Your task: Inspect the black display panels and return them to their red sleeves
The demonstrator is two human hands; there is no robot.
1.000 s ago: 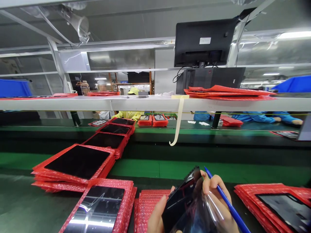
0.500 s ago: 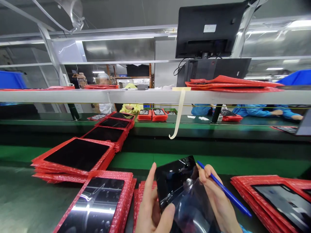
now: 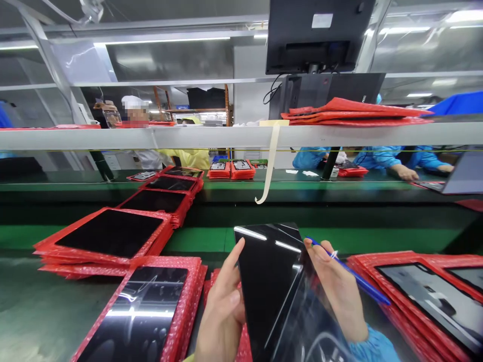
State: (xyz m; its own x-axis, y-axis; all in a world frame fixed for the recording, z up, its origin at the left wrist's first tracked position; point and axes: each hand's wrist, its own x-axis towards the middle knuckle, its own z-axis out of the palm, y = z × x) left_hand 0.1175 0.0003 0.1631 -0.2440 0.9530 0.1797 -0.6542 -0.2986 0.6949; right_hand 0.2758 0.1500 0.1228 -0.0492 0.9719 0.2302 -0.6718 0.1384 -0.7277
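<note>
My left hand grips the left edge of a glossy black tablet panel, thumb on its face and index finger stretched up along the edge. A clear film lies over the panel's lower right part. My right hand rests against the panel's right side, its fingers closed round a blue pen that points up and to the left. The panel is tilted up above a red bubble-wrap sheet on the bench.
Black panels on red bubble wrap lie at the left, lower left and right. A green conveyor belt runs across. A shelf carries red bags and a monitor. People in blue sleeves work opposite.
The camera tipped downward. The panel was turned from a steep tilt to face me more squarely, and my left hand shifted to grip its left edge.
</note>
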